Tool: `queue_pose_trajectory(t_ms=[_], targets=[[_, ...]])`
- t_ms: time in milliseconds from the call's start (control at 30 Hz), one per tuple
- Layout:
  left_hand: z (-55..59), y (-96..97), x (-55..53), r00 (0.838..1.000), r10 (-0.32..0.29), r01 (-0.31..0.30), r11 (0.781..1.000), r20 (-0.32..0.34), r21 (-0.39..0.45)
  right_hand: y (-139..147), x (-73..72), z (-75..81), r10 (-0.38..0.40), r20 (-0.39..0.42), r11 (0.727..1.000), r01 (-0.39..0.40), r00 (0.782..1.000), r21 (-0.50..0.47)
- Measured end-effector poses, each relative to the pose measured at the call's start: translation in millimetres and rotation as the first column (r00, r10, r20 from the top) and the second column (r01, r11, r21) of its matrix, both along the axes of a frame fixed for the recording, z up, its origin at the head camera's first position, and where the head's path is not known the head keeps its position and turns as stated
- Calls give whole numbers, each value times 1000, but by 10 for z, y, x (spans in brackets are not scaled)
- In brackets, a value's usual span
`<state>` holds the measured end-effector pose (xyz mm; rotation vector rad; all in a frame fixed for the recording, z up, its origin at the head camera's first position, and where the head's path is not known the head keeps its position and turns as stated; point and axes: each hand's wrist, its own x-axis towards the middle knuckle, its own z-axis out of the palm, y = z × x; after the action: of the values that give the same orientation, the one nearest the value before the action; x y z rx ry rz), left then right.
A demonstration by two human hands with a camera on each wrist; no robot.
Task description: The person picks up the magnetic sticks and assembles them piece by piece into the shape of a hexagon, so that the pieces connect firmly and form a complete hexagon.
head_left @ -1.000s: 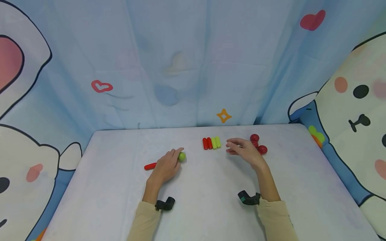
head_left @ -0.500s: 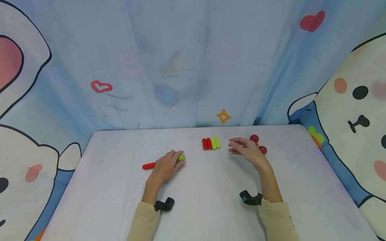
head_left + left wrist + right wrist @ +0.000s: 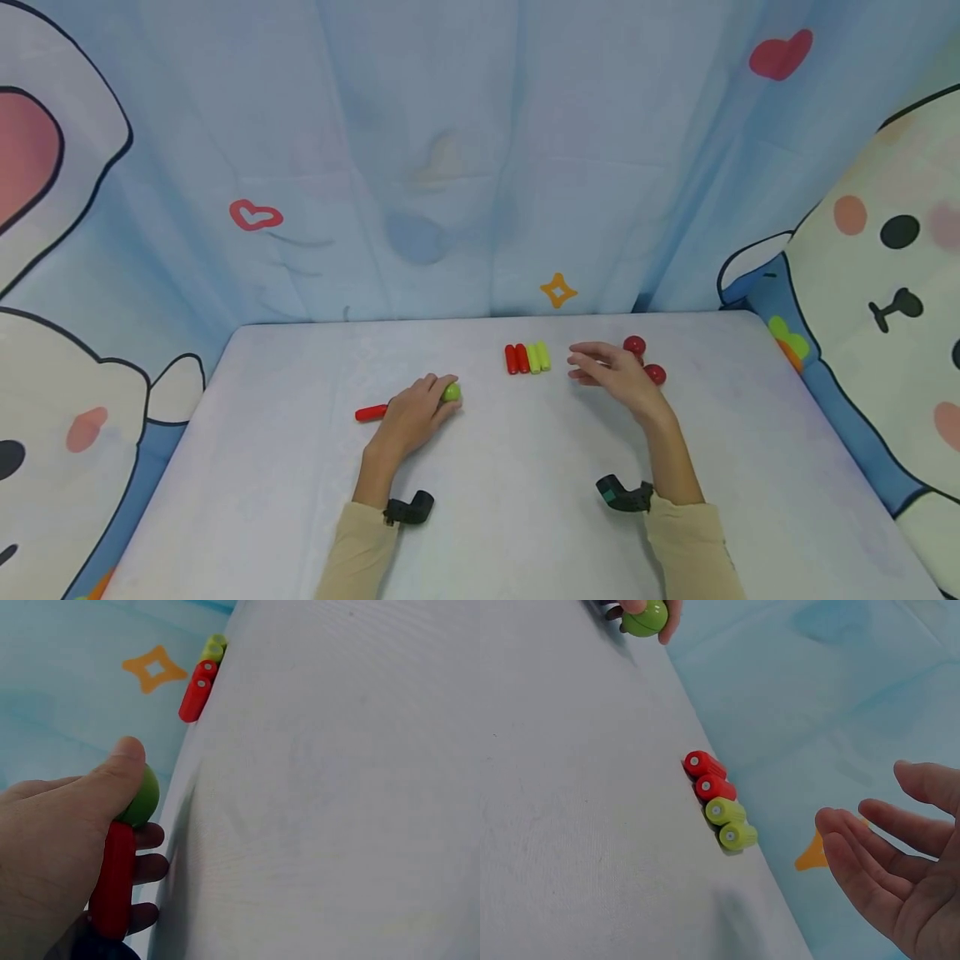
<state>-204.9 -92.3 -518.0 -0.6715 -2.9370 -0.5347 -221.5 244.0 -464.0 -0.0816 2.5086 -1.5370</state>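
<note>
The left hand (image 3: 414, 412), back upward with a red stick (image 3: 371, 413) jutting past its outer edge, curls round a green ball (image 3: 451, 392), while the empty right hand (image 3: 621, 375), fingers loosely bent, hovers beside four cylinders (image 3: 522, 358).

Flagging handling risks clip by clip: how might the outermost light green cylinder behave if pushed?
The outermost light green cylinder might roll, its sides being rounded. It is probably stiff, judging by its straight outline. Pushed inward, it would likely nudge the other light green cylinder, which lies close alongside.
</note>
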Motion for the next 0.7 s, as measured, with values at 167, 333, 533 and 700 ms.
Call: queue_pose_trajectory(t_ms=[167,333,533,700], targets=[[17,0,5,999,7,-7,1000,37,13,-52,-7,-5,15,-40,1000,-14,999,4],[13,-5,-1,1000,-12,12,1000,27,19,-65,-7,-4,4,-52,1000,-3,999,22],[15,-24,19,997,-52,52,999,-56,-5,-143,-53,8,25,-80,999,-21,996,49],[31,-21,20,997,-66,66,998,-44,6,-246,-90,6,44,-85,993,-34,995,115]])
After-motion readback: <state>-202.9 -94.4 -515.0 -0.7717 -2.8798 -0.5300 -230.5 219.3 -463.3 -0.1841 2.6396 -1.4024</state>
